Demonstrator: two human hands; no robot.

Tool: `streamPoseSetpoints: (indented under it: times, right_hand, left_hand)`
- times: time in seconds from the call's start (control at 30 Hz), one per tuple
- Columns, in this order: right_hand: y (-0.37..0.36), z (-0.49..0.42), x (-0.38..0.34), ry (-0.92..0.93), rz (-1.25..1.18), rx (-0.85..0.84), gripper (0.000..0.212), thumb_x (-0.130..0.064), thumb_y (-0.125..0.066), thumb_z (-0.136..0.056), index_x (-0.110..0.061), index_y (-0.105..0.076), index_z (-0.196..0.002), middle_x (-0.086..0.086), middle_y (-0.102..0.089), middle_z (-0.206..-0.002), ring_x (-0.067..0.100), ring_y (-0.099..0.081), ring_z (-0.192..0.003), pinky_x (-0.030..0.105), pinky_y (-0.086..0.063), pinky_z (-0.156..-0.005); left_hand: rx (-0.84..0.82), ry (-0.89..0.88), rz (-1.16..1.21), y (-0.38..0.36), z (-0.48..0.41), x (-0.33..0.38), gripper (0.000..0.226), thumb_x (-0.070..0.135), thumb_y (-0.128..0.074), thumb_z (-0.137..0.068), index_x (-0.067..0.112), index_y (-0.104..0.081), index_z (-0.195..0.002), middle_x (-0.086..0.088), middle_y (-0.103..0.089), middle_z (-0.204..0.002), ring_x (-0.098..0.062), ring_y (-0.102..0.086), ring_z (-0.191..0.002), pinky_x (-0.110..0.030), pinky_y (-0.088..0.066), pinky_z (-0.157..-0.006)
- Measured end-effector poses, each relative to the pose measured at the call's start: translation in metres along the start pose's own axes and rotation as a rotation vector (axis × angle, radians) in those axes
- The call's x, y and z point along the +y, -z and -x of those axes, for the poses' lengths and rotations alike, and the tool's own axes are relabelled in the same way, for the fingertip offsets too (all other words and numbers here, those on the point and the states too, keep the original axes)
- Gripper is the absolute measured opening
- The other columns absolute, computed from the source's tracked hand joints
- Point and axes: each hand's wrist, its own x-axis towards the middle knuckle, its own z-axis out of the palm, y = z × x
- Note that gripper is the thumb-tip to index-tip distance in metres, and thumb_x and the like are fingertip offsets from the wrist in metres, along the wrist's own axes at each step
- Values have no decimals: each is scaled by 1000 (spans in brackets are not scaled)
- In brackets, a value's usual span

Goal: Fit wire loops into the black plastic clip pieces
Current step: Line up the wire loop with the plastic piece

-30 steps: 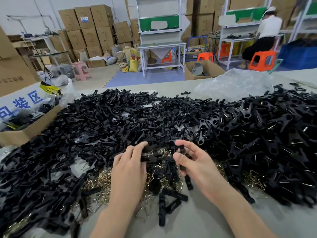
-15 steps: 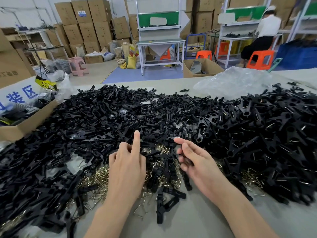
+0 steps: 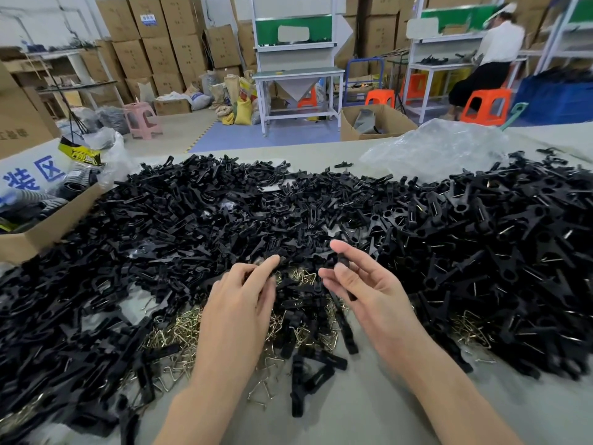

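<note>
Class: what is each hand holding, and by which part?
The right hand pinches a black clip piece near its upper end, between thumb and fingers. The left hand curls its fingertips over the pile; whether it holds anything is too blurred to tell.

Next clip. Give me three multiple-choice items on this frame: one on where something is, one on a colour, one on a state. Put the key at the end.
1. Where do the wire loops lie?
A. in the cardboard box
B. on the table, among the black pieces by the near edge
C. on top of the plastic bag

2. What colour is the stool on the floor at back left?
A. pink
B. blue
C. green

3. What is the right hand doing?
A. lying flat on the table
B. pinching a black clip piece
C. lifting a bag

Key:
1 B, brass-coloured loops show between the black pieces near the table edge.
2 A, its seat and legs are pink.
3 B, thumb and fingers close on the piece.
</note>
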Motion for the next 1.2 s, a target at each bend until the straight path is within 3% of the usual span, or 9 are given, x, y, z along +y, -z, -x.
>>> streamPoseSetpoints:
  times: [0.13,0.27,0.33,0.43,0.67,0.87,0.97,1.1,1.2]
  right_hand:
    - [-1,4,-2,10,154,-54,35,-34,-73,-83,-36,-74,-117,0,-75,-115,12,-68,-112,30,-51,-94]
    - [-4,4,0,-39,-3,-103,41,-28,-84,-72,-24,-75,-112,3,-75,-105,21,-71,-101,31,-56,-89]
    - [-4,3,1,-54,-26,-104,42,-26,-86,-68,-21,-75,-108,3,-73,-98,25,-73,-99,33,-58,-88]
    - [-4,3,0,-69,3,-86,33,-21,-86,-71,-24,-76,-102,1,-73,-93,24,-74,-98,31,-59,-83]
    - [-8,6,-1,-51,76,-110,38,-32,-87,-65,-29,-76,-101,-4,-73,-91,11,-70,-88,24,-57,-79]
    - [-10,7,1,-35,126,-104,43,-35,-85,-72,-30,-74,-113,0,-74,-98,15,-72,-95,26,-57,-83]
    - [-10,6,0,-29,122,-64,47,-40,-84,-70,-29,-75,-116,7,-74,-107,23,-71,-105,32,-57,-91]
    - [-9,6,-2,-7,141,-50,48,-42,-88,-70,-33,-75,-116,2,-75,-104,22,-71,-106,32,-56,-96]
    - [-9,6,-3,20,109,-33,45,-37,-81,-68,-33,-77,-113,0,-77,-99,19,-72,-104,28,-57,-92]
  left_hand:
    - [-27,109,387,0,5,13,30,35,-53,-99,38,-63,-128,16,-54,-88,-5,-53,-66,-10,-38,-58]
    - [-104,211,648,3,9,25,29,42,-43,-105,47,-61,-127,19,-63,-92,1,-60,-76,-7,-42,-68]
    - [-125,234,712,2,8,29,29,33,-47,-104,45,-63,-125,19,-67,-97,-4,-66,-89,-8,-44,-77]
    - [-152,279,785,1,7,31,29,21,-57,-101,42,-65,-118,22,-70,-100,1,-66,-94,-7,-46,-78]
    - [-144,340,860,-2,7,31,9,25,-67,-94,33,-68,-98,13,-73,-93,-5,-68,-89,-13,-50,-77]
    - [-55,334,805,0,8,30,12,36,-58,-96,43,-67,-100,12,-66,-78,-3,-57,-68,-16,-47,-62]
    - [-72,352,834,3,5,27,13,42,-61,-93,46,-69,-101,11,-69,-80,0,-62,-72,-10,-47,-65]
    - [-181,318,873,1,4,25,23,27,-62,-97,40,-67,-116,8,-72,-87,-6,-70,-86,-13,-51,-78]
    - [-228,274,865,0,6,23,20,38,-55,-96,41,-69,-110,5,-73,-88,-9,-69,-86,-16,-52,-79]
